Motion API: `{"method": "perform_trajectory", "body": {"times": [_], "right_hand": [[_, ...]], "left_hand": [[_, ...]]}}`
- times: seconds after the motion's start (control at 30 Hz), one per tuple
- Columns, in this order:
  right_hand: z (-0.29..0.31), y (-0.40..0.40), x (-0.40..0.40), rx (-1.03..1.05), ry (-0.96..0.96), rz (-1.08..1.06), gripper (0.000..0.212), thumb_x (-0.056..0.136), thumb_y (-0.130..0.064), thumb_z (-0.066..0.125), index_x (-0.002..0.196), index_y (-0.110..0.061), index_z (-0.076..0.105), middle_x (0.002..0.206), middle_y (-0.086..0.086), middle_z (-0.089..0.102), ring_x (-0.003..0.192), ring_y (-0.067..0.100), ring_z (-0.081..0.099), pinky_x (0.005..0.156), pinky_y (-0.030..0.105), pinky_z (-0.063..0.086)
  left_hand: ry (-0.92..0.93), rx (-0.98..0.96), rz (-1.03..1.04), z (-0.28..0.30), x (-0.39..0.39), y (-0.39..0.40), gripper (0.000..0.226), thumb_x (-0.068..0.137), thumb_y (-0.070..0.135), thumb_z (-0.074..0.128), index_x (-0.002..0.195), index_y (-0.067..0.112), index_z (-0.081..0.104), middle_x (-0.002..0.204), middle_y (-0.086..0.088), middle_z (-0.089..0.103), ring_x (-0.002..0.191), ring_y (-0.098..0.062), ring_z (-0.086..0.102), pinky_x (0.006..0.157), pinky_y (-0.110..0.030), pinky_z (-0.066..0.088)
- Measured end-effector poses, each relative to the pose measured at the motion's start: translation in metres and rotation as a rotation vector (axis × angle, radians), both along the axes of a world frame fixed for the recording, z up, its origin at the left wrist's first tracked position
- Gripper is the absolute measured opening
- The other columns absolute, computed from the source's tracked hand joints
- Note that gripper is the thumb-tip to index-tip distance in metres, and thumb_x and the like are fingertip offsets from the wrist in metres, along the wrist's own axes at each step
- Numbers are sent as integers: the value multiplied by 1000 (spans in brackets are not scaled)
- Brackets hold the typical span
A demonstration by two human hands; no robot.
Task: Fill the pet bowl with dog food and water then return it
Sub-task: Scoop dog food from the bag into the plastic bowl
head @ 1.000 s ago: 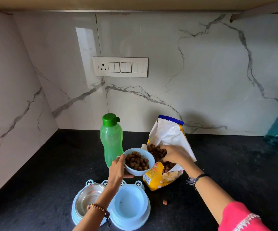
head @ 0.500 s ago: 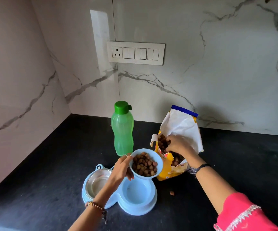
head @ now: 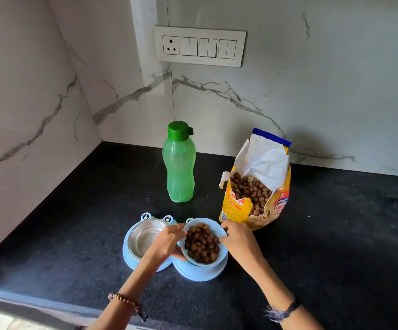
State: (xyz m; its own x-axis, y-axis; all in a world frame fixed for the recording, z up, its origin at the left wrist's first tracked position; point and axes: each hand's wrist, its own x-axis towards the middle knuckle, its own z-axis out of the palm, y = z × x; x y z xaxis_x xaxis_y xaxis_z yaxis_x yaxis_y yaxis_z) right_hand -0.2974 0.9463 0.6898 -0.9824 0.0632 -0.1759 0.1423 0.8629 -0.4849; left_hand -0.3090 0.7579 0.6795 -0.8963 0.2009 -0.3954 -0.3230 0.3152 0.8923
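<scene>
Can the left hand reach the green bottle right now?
Probably not right away: the left hand holds the blue bowl of kibble. The green bottle stands just beyond, nothing blocking it, so once the bowl is down, likely yes.

Dog food bag (head: 233,206) — partial print "Vegetab", "100" on red patch; rest unreadable.

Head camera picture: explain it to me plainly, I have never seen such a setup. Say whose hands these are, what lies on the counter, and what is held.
No machine here: a camera worn on a person's head looks down at their own bare hands. The left hand and right hand together hold a light blue bowl full of dog food kibble, just above a blue double pet feeder. The feeder's steel bowl looks empty. On the black counter stand a green water bottle, cap closed, and a torn-open dog food bag.
</scene>
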Motion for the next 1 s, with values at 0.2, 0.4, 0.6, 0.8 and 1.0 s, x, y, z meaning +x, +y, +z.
{"method": "perform_trajectory", "body": {"times": [0.2, 0.4, 0.6, 0.8, 1.0], "right_hand": [[-13, -4, -3, -57, -5, -7, 29, 86, -14, 64, 115, -13, 61, 110, 7, 67, 99, 22, 63, 84, 34, 52], [-3, -3, -8, 19, -22, 38, 29, 89, -12, 59, 118, -14, 60, 110, 5, 67, 93, 18, 66, 80, 35, 56], [62, 14, -35, 75, 368, -41, 23, 94, -10, 51, 112, -11, 65, 105, 8, 69, 96, 22, 66, 82, 33, 54], [81, 56, -85, 375, 55, -89, 26, 93, -11, 52, 116, 0, 57, 116, 16, 61, 106, 29, 60, 81, 29, 46], [66, 66, -111, 404, -427, 17, 80, 78, -51, 66, 142, -17, 32, 141, 11, 42, 127, 31, 43, 106, 42, 39]], "left_hand": [[110, -278, -5, -7, -7, -7, 26, 90, 1, 51, 113, 10, 59, 82, -10, 61, 62, -26, 68, 72, -41, 59], [166, -458, -97, -6, -10, -12, 25, 91, 11, 55, 115, 16, 60, 82, -6, 69, 63, -22, 68, 74, -27, 54], [482, -596, -123, 10, -22, 2, 38, 87, 17, 60, 124, 20, 58, 123, -6, 60, 105, -19, 62, 86, -26, 47], [503, -432, -279, 27, -59, 54, 59, 85, 20, 66, 138, 11, 42, 141, -10, 47, 129, -20, 46, 101, -22, 35], [359, -522, -489, 26, -83, 94, 67, 86, 28, 64, 143, 14, 34, 142, -12, 46, 129, -24, 44, 104, -30, 34]]}}
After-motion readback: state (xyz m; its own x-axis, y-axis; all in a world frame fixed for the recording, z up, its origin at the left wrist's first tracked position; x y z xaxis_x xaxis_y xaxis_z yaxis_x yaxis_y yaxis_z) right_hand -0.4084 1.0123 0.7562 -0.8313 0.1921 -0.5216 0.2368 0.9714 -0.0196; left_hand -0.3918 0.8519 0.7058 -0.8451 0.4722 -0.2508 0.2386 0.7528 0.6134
